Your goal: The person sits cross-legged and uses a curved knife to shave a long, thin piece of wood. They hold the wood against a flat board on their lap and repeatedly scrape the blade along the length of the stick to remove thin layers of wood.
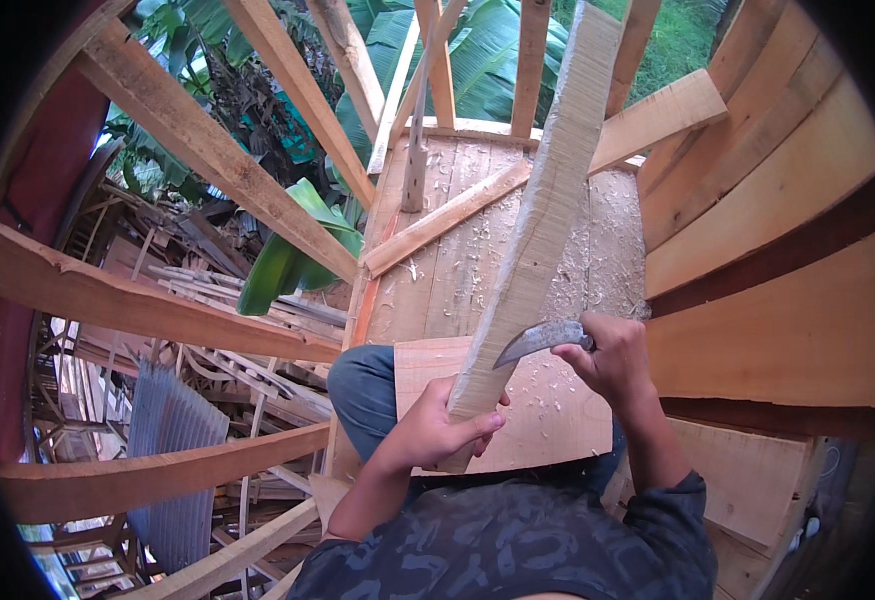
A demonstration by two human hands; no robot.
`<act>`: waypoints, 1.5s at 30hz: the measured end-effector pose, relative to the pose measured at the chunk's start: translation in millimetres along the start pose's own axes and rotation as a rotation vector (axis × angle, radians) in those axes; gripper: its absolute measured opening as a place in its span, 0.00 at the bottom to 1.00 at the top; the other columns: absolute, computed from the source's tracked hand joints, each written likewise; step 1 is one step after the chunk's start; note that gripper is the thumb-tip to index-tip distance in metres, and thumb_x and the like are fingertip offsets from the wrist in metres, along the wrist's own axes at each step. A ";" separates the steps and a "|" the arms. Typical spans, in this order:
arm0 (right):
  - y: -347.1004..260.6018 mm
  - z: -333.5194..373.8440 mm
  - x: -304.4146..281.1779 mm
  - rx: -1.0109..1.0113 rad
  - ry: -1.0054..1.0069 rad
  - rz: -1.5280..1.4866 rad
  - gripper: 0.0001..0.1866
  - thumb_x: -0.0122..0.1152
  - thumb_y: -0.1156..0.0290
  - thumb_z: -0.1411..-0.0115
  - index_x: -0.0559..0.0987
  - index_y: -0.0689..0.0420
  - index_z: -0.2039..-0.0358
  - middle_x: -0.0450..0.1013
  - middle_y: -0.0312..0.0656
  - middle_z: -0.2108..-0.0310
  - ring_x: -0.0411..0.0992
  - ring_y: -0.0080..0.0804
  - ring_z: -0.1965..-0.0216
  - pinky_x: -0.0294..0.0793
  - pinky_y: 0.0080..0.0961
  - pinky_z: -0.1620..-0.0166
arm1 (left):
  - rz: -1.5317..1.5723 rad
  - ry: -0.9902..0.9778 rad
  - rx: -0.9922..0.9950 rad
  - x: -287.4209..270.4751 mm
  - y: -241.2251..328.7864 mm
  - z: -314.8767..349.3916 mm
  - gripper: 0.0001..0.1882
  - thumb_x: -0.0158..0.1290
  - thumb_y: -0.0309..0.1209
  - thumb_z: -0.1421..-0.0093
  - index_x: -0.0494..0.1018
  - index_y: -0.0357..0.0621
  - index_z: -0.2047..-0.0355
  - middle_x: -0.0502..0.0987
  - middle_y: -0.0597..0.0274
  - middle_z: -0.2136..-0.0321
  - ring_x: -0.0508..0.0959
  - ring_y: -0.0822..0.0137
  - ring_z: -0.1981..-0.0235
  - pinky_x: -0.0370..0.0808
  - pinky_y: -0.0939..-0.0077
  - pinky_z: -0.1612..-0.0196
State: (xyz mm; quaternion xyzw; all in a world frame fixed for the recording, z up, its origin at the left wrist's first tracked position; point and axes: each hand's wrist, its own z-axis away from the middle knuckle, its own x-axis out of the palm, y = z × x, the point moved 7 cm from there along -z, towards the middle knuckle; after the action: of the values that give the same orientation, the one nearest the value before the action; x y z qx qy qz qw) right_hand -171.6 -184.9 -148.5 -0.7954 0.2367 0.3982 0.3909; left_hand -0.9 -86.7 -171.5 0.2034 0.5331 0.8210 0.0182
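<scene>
A long, rough-faced wooden plank slants up and away from my lap toward the far rail. My left hand is wrapped round its near end, the thumb lying across the face. In my right hand is a curved knife with a worn grey blade, gripped by its handle, most of which my fingers hide. The blade crosses the plank's right edge and its tip lies over the face, just above my left hand. Under the plank, a flat wooden board rests across my thighs, sprinkled with pale shavings.
Shavings litter the plank floor ahead. A loose wooden strip lies diagonally there beside a thin upright post. Slatted rails enclose the left and far sides; a board wall stands at right. Corrugated sheet and scrap timber lie beyond.
</scene>
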 end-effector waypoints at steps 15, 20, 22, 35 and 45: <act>-3.1 10.8 -6.5 -0.025 0.034 -0.010 0.32 0.60 0.36 0.58 0.66 0.55 0.89 0.63 0.41 0.91 0.67 0.39 0.87 0.64 0.31 0.82 | 0.040 -0.028 -0.032 19.4 -4.3 5.5 0.17 0.56 0.28 0.48 0.67 0.34 0.60 0.71 0.65 0.81 0.72 0.76 0.82 0.69 0.82 0.78; 10.6 5.9 -12.7 -0.069 0.061 0.078 0.34 0.58 0.32 0.60 0.64 0.54 0.90 0.61 0.40 0.92 0.66 0.39 0.88 0.64 0.31 0.83 | -0.053 -0.035 -0.033 22.0 -4.1 8.4 0.18 0.58 0.28 0.49 0.67 0.35 0.60 0.71 0.66 0.81 0.72 0.77 0.82 0.68 0.83 0.78; 11.5 3.7 -17.2 -0.087 0.113 0.114 0.35 0.58 0.31 0.61 0.62 0.54 0.91 0.60 0.40 0.92 0.64 0.38 0.89 0.62 0.31 0.84 | -0.060 -0.036 -0.034 22.2 -6.7 8.5 0.18 0.58 0.27 0.49 0.67 0.35 0.60 0.71 0.66 0.81 0.72 0.77 0.82 0.68 0.83 0.78; 61.7 0.6 -50.0 0.295 0.337 -0.274 0.37 0.50 0.34 0.48 0.67 0.61 0.87 0.60 0.47 0.91 0.64 0.44 0.88 0.60 0.32 0.82 | 0.101 -0.055 -0.068 16.7 -25.0 17.0 0.15 0.55 0.26 0.46 0.67 0.36 0.59 0.71 0.66 0.80 0.71 0.76 0.83 0.69 0.82 0.78; -10.6 26.9 2.5 0.050 0.019 0.002 0.34 0.60 0.34 0.60 0.66 0.55 0.90 0.62 0.41 0.92 0.66 0.38 0.89 0.65 0.29 0.83 | -0.102 0.034 -0.079 28.7 -21.2 6.6 0.21 0.50 0.25 0.44 0.61 0.33 0.50 0.70 0.61 0.68 0.70 0.78 0.75 0.69 0.84 0.74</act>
State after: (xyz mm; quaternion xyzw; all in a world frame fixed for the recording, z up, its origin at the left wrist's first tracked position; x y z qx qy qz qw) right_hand -174.9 -157.1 -156.1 -0.7889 0.2512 0.3849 0.4080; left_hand -28.9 -64.7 -178.8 0.1613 0.5102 0.8428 0.0589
